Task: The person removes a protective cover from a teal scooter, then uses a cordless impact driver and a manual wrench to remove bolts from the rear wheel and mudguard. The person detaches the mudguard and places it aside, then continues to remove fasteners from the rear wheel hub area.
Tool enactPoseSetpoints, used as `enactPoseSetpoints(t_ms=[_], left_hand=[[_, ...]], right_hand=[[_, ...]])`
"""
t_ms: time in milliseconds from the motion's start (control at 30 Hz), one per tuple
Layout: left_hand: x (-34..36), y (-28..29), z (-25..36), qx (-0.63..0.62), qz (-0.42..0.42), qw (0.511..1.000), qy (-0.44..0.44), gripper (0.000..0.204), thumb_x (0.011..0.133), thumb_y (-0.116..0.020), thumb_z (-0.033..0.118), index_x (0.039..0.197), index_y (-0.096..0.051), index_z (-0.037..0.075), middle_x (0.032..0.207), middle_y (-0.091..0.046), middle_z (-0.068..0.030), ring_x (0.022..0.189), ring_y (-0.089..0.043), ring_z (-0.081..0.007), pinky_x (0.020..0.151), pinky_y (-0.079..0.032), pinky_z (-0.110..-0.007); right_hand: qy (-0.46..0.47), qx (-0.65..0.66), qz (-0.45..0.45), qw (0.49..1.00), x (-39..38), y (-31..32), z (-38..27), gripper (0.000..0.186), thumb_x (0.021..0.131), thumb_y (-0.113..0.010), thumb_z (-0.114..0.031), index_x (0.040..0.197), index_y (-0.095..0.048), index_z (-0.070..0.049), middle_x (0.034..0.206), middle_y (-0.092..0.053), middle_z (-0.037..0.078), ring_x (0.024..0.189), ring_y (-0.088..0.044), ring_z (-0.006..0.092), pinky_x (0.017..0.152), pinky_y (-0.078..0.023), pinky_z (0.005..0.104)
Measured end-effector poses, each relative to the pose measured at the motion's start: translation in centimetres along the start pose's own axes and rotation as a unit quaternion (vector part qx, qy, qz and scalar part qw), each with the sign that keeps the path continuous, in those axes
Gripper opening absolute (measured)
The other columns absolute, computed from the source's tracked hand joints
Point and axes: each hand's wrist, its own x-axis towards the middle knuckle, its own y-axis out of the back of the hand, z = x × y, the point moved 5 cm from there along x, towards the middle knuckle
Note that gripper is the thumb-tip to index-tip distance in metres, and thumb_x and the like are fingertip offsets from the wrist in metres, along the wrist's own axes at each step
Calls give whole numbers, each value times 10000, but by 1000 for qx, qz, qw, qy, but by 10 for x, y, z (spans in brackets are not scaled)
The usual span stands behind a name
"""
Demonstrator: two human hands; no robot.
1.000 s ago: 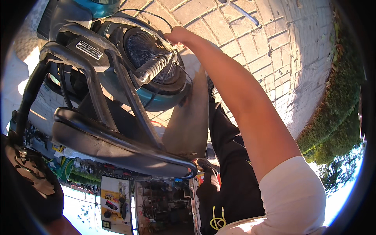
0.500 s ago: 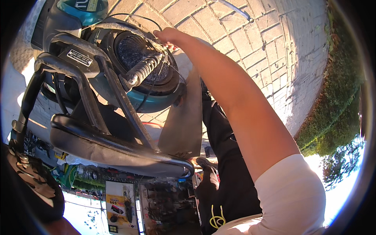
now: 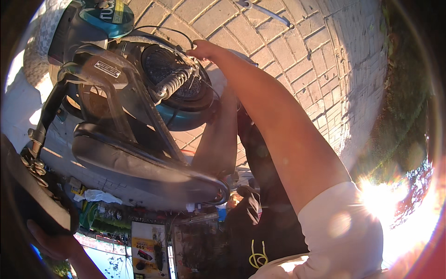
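Observation:
A teal and black electric bike or scooter fills the left half, its rear wheel (image 3: 158,65) beside a coiled shock absorber (image 3: 174,86). My right hand (image 3: 200,50) reaches to the wheel's side, fingers closed near the axle end and a thin black cable (image 3: 172,30). What the fingers hold is too small to make out. At the lower left, my left hand (image 3: 53,244) grips the edge of a dark saddle (image 3: 35,195) with metal springs under it. The left fingertips are partly hidden. Between the hands lies a black padded rear seat (image 3: 125,151) on a tubular frame.
A metal wrench (image 3: 272,15) lies on the brick paving (image 3: 297,60) beyond my right hand. A grey-brown flap (image 3: 216,149) stands beside my dark trousers (image 3: 269,172). Shop goods and a yellow poster (image 3: 144,251) appear upside down along the bottom. A hedge lines the right.
The view has shifted, so the bike sits a little farther right and the sun glares at the right. More of my left hand shows on the saddle. My right hand stays at the wheel.

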Motion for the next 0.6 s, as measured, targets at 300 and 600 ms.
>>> enactPoseSetpoints(t_ms=[300, 600], left_hand=[[-3, -27, 53, -40, -65, 938, -337, 332, 905, -500, 272, 1117, -627, 50, 1295, -517, -154, 1173, -491, -318, 1034, -334, -412], [-8, 0, 54, -110, 19, 970, -217, 275, 713, -646, 265, 941, -654, 111, 1199, -550, -78, 1245, -423, -267, 1069, -252, -551]], right_hand=[[-80, 135, 155, 975, -186, 18, 102, 391, 865, -588, -312, 1071, -613, 19, 813, -620, 67, 590, -509, 113, 505, -419, 265], [-241, 75, 192, 948, -424, 16, 101, 414, 913, -474, -441, 926, -590, -43, 793, -622, 63, 585, -555, 143, 483, -432, 306]])
